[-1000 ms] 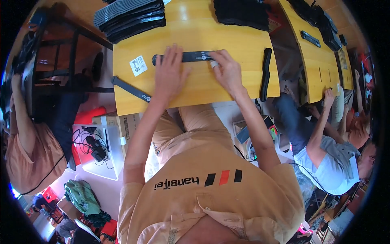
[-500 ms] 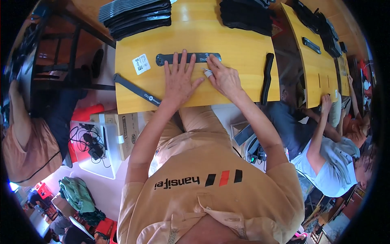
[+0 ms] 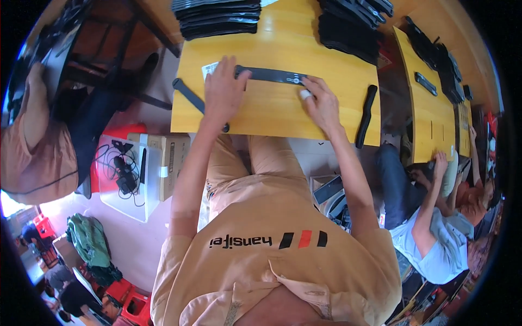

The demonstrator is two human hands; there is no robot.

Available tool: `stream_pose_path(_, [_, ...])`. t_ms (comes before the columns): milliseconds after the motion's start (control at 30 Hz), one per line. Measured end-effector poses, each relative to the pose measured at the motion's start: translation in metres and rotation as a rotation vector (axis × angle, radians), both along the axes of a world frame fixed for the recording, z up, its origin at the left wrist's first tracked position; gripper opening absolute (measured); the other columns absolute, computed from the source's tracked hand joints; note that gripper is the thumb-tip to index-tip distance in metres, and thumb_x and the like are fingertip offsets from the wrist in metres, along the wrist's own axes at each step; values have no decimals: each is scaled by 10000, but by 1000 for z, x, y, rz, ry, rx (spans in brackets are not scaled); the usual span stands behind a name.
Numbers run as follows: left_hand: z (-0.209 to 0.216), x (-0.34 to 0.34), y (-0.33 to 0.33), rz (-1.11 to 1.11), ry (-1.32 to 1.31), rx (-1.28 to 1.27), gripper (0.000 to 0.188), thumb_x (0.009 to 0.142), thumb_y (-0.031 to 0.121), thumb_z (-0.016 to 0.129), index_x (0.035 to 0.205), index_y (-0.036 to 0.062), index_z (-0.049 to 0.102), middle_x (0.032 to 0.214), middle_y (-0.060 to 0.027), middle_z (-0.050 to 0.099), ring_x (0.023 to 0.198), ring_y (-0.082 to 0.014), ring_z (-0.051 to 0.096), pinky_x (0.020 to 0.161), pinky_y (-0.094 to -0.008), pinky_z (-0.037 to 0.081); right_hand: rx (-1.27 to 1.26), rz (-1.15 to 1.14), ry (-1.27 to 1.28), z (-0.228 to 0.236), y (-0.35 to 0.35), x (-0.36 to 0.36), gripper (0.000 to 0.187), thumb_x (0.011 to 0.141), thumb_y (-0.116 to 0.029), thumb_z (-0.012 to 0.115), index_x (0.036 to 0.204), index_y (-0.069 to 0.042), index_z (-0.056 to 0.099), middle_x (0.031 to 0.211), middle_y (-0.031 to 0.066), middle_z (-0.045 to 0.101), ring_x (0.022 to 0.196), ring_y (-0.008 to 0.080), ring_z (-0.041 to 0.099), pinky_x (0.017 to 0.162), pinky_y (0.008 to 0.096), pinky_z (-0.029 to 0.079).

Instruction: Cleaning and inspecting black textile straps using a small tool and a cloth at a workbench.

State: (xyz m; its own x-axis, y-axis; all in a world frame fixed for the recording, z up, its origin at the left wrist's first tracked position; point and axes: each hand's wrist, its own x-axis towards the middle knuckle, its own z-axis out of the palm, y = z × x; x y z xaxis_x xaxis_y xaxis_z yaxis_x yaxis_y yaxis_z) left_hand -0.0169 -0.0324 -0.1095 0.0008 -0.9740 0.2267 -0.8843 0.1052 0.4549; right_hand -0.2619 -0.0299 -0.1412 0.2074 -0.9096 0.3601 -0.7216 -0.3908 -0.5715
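Observation:
A dark grey strap with a rounded left end and pale markings near its right end stretches across the yellow table. My right hand has its curled fingers on the strap's right end, and something white wraps one finger. My left hand is open, its fingers pointing to the far side and its thumb by the strap's left end. It partly covers a white label sheet. A second grey strap lies slanted at the near left, passing beneath my left wrist.
A folded black strap lies near the table's right edge. Stacks of dark straps stand at the back left and back right. A clear bin with black cables sits on the floor at left. Co-workers sit on both sides.
My left hand has lifted off the middle of the strap and moved left, over the label sheet. My right hand stays at the strap's right end. The view has shifted.

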Motion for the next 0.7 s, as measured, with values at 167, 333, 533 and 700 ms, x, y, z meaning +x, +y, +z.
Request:
stream_pose_path(167, [-5,81,44,283,591,-67,337,872,276,525,1037,-14,567,906,-132,630,798,-231,605,713,-304,465,159,-5,-144,8,37,21,322,765,-141,594,1065,-24,581,873,145,566,743,308,581,663,388,476])
stream_pose_path(333, [-34,78,107,521,1130,-79,253,891,229,519,944,-6,595,846,-81,626,707,-94,574,626,-213,441,192,159,-190,13,73,112,480,720,-119,603,1183,-66,489,980,129,533,831,307,564,666,379,479])
stream_pose_path(533, [-56,56,138,504,1460,127,228,896,224,515,967,22,592,767,-60,633,643,-97,585,609,-206,452,273,184,20,2,66,164,485,661,-82,618,1137,-57,526,907,134,522,792,353,552,668,413,476])
stream_pose_path(700, [-36,39,125,270,1619,437,238,894,222,520,1016,25,575,906,-72,633,775,-108,604,661,-208,461,476,155,-407,5,64,145,315,683,-44,615,997,-32,608,856,83,564,750,227,566,633,347,471])
